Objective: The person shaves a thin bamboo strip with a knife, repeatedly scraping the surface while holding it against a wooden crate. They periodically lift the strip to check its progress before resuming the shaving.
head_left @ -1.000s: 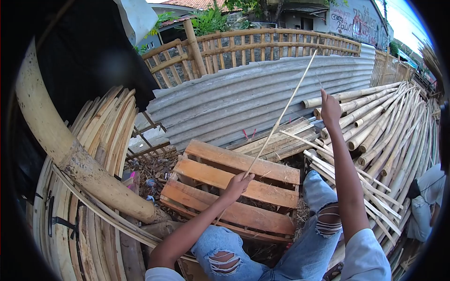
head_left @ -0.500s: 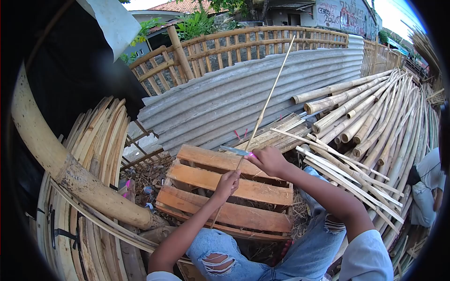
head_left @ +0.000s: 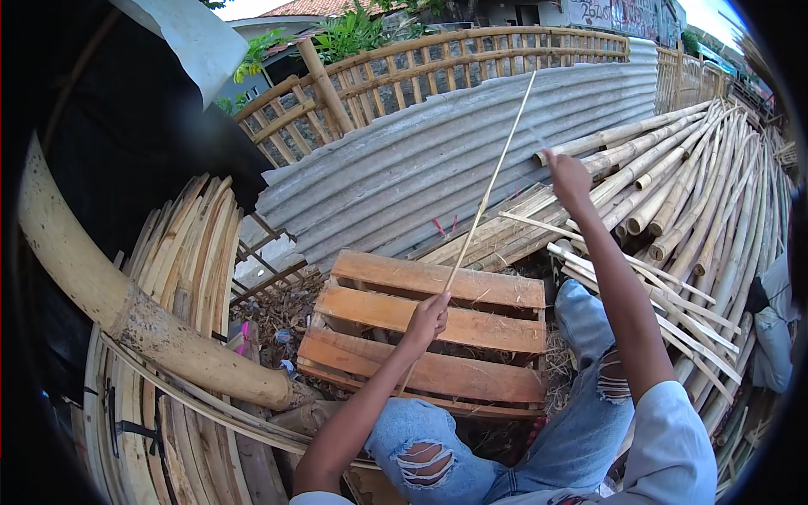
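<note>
My left hand is closed round a long thin bamboo strip, which slants up and away above a slatted wooden crate. The strip's lower end passes below that hand toward my knee. Out to the right, level with the strip's upper half, my right hand grips a knife. Its blade is blurred by motion and points up and left, apart from the strip. The handle is mostly hidden in my fingers.
Bamboo poles are piled at the right, with pale split strips nearer me. More slats stand at the left behind a thick bamboo post. A corrugated sheet lines the back. Another person is at the right edge.
My right hand has swung up and right with the knife, away from the strip. My left hand still holds the strip in nearly the same place. The view has shifted slightly.
</note>
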